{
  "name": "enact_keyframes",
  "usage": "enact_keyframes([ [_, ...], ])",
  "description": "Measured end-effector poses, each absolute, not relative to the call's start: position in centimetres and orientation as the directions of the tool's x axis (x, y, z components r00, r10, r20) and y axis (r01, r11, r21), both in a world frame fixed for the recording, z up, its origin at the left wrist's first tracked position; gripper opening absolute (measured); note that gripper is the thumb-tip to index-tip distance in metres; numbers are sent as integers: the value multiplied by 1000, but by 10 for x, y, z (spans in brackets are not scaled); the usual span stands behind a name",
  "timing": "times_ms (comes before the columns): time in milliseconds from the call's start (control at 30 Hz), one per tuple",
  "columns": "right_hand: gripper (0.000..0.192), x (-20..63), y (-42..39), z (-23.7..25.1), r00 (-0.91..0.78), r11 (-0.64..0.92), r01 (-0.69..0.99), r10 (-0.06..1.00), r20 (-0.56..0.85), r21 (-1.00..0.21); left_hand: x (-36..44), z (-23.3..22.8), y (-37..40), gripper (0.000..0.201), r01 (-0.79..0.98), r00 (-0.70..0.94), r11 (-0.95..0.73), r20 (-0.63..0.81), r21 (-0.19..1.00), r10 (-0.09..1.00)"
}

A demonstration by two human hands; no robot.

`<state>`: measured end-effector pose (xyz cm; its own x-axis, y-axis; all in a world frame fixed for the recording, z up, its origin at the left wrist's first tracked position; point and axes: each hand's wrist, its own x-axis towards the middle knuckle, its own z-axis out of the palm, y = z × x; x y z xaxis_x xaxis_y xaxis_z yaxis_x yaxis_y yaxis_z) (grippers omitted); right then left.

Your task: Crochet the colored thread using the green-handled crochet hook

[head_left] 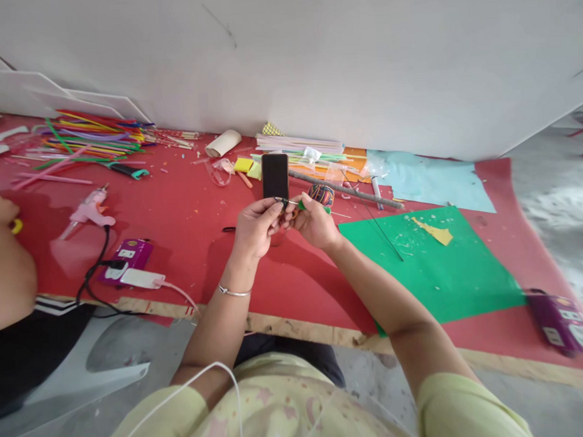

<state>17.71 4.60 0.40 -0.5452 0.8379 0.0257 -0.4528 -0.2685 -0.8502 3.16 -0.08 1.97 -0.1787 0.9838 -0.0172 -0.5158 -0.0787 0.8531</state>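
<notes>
Both hands are raised together over the red mat (185,210), just in front of a dark phone (275,175) that stands upright. The left hand (254,230) is closed, its fingertips pinched on a thin wire (285,201). The right hand (315,222) is closed likewise, fingers gripping the other end of the same wire and a small green piece (301,206); what exactly the piece is cannot be told. The two hands touch at the fingertips.

A multicoloured ball of yarn (321,193) lies just behind the right hand. A green sheet (433,270) is spread to the right, its near corner reaching the mat's front edge. A long thin black rod (384,237) lies across the sheet's left border.

To the left, a pink glue gun (91,210) and a purple power strip (126,258) are noted, well apart from the hands, with bare mat between. Coloured straws (89,137) are heaped along the wall. Another person's arm (3,257) occupies the far left edge. A second purple power strip (564,322) sits at the mat's right front edge.
</notes>
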Motion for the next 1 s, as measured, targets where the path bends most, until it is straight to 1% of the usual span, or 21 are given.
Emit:
enact_keyframes([
  [67, 47, 175, 45, 1, -497, -187, -461, 864, 77, -867, 33, 20, -2, 39, -490, -191, -97, 2, 866, 982],
  [133, 48, 175, 45, -2, -463, -131, -439, 881, 99, -889, 33, 19, -3, 43, -450, -216, -122, 25, 885, 976],
  [300, 53, 180, 46, -6, -447, -57, -341, 888, 108, -938, 34, 13, -3, 37, -300, -298, -169, 76, 939, 951],
  [400, 54, 181, 44, -2, -416, 16, -292, 898, 142, -956, 33, 6, -1, 35, -225, -346, -206, 120, 952, 930],
  [467, 57, 179, 40, 1, -382, 31, -280, 913, 141, -959, 32, 1, 1, 35, -157, -389, -238, 161, 959, 907],
  [500, 59, 178, 39, 3, -362, 34, -276, 922, 137, -961, 31, -1, 2, 35, -97, -409, -258, 197, 961, 891],
  [567, 62, 174, 35, 5, -328, 49, -262, 935, 136, -964, 29, -5, 2, 36, 83, -435, -303, 309, 949, 846],
  [633, 61, 170, 31, 4, -310, 83, -251, 937, 161, -964, 29, -7, 2, 37, 273, -431, -333, 424, 903, 797],
  [667, 59, 168, 29, 2, -304, 109, -248, 935, 184, -963, 30, -8, 1, 38, 335, -426, -338, 462, 879, 778],
  [700, 57, 167, 27, 0, -294, 142, -244, 932, 213, -959, 31, -9, 1, 39, 361, -423, -339, 476, 869, 771],
  [733, 54, 165, 25, -2, -279, 181, -239, 928, 246, -954, 34, -10, 1, 40, 344, -426, -337, 466, 876, 775],
  [767, 52, 165, 23, -5, -264, 223, -227, 923, 281, -948, 37, -10, 1, 40, 287, -436, -334, 433, 898, 789],
  [800, 50, 164, 22, -8, -250, 266, -207, 916, 314, -941, 40, -10, 1, 41, 198, -446, -330, 384, 923, 808],
  [867, 47, 165, 20, -13, -232, 342, -153, 900, 370, -927, 46, -9, 2, 40, -35, -460, -310, 260, 950, 849],
  [933, 44, 168, 21, -17, -228, 399, -104, 882, 412, -911, 50, -4, 3, 39, -259, -447, -272, 134, 927, 884],
  [1000, 43, 172, 25, -18, -250, 440, -77, 860, 444, -895, 49, 4, 2, 39, -422, -386, -196, 21, 885, 922],
])
